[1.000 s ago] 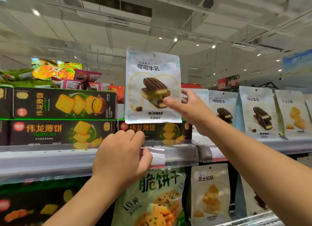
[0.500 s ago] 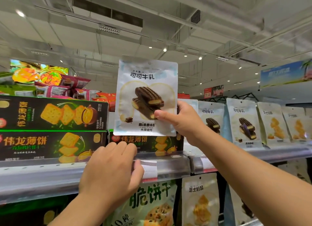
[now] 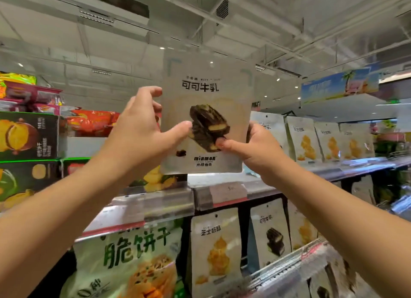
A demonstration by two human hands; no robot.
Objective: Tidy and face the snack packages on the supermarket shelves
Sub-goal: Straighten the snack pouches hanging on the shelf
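Lowest and nearest: green cracker bag at bottom left, beside it a cheese-flavour pouch and a chocolate-flavour pouch, all upright beneath the shelf edge strip; price label fixed on that strip, print too blurred to read.

Raised above the strip, held clear of it: white snack pouch, upright, front turned to the camera, chocolate sandwich biscuit pictured at centre; gripped from both sides. Left hand closed round the pouch's left edge, thumb pressed across the front near the biscuit picture, fingers curled over the upper left edge and behind. Right hand clasped on the lower right edge, thumb flat on the front, fingers hidden behind.

Further back, left: dark green biscuit boxes stacked in two tiers, red and pink bags lying on top. Further back, right: row of white pouches standing upright along the upper shelf, mostly yellow cheese prints, one partly hidden behind the right hand.

Farthest: hanging banner at upper right; white ceiling with air vent overhead.
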